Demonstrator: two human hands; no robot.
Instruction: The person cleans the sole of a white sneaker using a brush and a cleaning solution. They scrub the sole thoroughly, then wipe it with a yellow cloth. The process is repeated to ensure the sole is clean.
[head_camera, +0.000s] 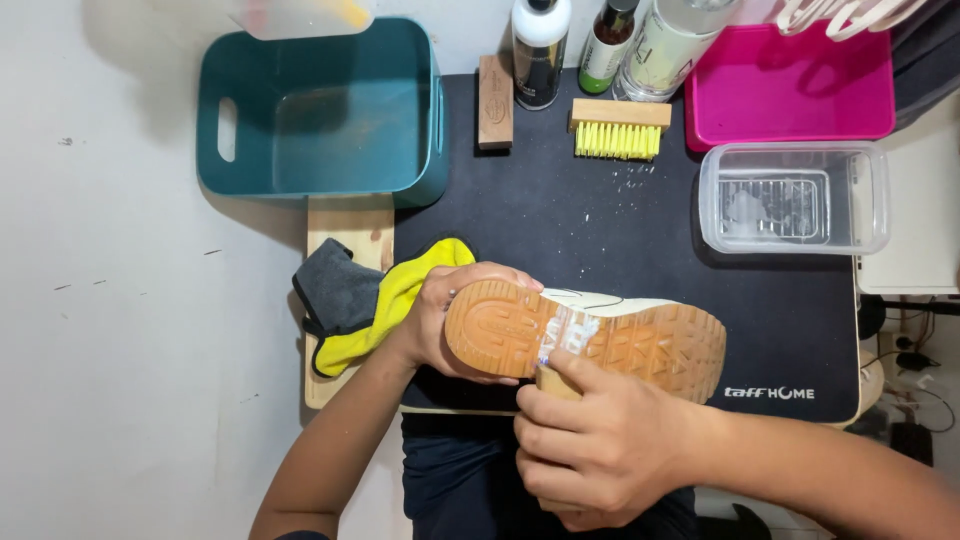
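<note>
At centre frame, over the black mat (600, 250), I am holding a shoe (590, 335) turned sole-up, its gum-coloured tread facing the camera. My left hand (440, 320) is cupping the rounded end of the sole at the left, fingers wrapped round the edge and clenched on it. My right hand (590, 440) is coming up from the lower middle of the frame, closed around a pale wooden block (553, 380), probably a brush handle, though its working face is hidden against the sole. A patch of white foam is lying on the tread just above that hand's forefinger.

The shoe's long axis is running left to right, tilting slightly downward toward the right of the frame. The left hand is anchoring one end; the right hand is meeting the sole from below, near its middle, so the untouched length of tread is lying to the right of the grip and is nearer the right hand.

At upper left a teal tub (320, 110) is standing empty. Along the top edge, a wooden block (495, 100), a yellow-bristled brush (618, 130) and three bottles (600, 45) are waiting. A pink tray (790, 85) is sitting at upper right, a clear plastic container (795, 197) below it. Grey and yellow cloths (365, 300) are bunching just left of the left hand.
</note>
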